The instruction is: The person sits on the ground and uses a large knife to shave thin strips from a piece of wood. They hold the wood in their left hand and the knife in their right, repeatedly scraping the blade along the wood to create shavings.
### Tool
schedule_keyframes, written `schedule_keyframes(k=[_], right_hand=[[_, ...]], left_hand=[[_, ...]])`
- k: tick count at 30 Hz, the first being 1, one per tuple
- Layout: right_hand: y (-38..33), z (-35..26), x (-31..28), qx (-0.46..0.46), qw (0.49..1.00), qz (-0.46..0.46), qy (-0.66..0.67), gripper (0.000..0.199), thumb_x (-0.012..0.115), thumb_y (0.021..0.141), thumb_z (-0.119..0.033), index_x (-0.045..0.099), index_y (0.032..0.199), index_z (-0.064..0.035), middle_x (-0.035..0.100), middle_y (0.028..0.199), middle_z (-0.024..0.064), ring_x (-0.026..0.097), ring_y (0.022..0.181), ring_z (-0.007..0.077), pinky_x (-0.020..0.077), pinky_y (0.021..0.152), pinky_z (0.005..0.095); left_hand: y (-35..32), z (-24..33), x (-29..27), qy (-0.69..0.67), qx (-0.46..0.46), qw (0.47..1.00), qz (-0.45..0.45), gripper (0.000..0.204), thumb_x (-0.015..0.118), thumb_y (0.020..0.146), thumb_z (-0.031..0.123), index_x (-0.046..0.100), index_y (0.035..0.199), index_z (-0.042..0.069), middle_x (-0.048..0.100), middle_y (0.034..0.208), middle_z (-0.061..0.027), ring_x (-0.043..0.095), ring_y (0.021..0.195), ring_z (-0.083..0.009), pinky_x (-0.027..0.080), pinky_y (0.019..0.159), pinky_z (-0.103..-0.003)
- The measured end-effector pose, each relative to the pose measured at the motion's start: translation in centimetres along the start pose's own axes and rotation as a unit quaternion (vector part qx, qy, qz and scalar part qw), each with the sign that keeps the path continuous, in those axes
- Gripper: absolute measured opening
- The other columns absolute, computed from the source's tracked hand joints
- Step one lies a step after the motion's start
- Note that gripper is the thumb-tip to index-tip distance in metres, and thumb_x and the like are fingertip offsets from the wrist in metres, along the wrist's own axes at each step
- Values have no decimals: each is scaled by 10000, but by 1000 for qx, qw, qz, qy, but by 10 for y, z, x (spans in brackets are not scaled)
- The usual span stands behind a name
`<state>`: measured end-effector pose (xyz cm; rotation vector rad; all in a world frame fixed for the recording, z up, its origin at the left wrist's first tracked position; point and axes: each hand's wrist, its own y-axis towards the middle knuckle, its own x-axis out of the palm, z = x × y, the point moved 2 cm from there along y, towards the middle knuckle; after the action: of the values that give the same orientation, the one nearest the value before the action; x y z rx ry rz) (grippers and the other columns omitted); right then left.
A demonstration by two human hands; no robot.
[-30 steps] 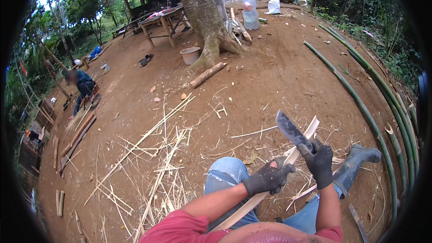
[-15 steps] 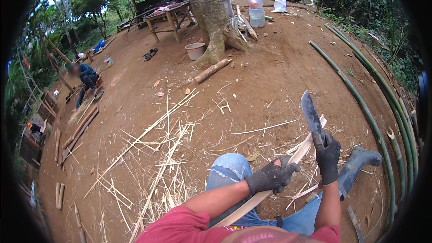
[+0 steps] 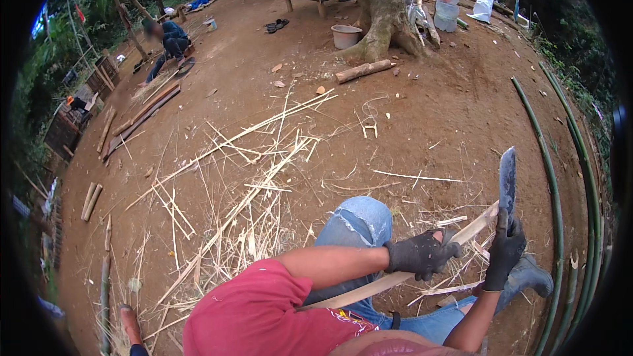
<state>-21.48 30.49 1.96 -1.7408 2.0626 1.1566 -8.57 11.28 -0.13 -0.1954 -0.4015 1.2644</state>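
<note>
A dark-gloved hand of mine on the left, my left hand (image 3: pixel 422 254), is wrapped round a long pale split-bamboo strip (image 3: pixel 476 227). The strip runs slanting across my bent knee in torn jeans, and its lower end passes beside my red shirt. In my right hand (image 3: pixel 506 250), also gloved, is the handle of a machete (image 3: pixel 507 181), its broad dark blade pointing up. The blade stands just beyond the strip's far end; whether they touch I cannot tell. Thin bamboo shavings (image 3: pixel 455 285) lie on the ground under my hands.
Loose pale bamboo slivers (image 3: pixel 254 204) litter the dirt at left. Long green bamboo poles (image 3: pixel 542 158) lie along the right. A short log (image 3: pixel 364 71) and a bucket (image 3: pixel 345 37) sit by the tree trunk (image 3: pixel 382 0). A person (image 3: pixel 173 43) squats far left; a bare foot (image 3: pixel 130 324) shows lower left.
The view has swung so the surroundings sit farther right and higher. The machete has gone from leaning left to nearly upright. A bare foot has come into view at lower left.
</note>
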Motion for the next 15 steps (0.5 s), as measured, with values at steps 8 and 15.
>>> schedule_keyframes(k=[8, 15], right_hand=[[11, -12, 5, -4, 999, -34, -40, 433, 742, 901, -427, 665, 797, -14, 580, 592, 157, 550, 508, 274, 397, 522, 419], [-10, -17, 13, -48, 990, -103, -84, 464, 757, 871, -481, 662, 779, -36, 569, 593, 154, 557, 515, 304, 406, 523, 431]], left_hand=[[-3, 13, -5, 15, -5, 1000, 14, 310, 498, 1007, 420, 519, 1123, 133, 496, 636, -13, 535, 443, -136, 452, 389, -315], [4, 6, -6, 27, 2, 999, 27, 318, 486, 1013, 420, 536, 1141, 133, 488, 637, -9, 539, 448, -125, 426, 377, -306]])
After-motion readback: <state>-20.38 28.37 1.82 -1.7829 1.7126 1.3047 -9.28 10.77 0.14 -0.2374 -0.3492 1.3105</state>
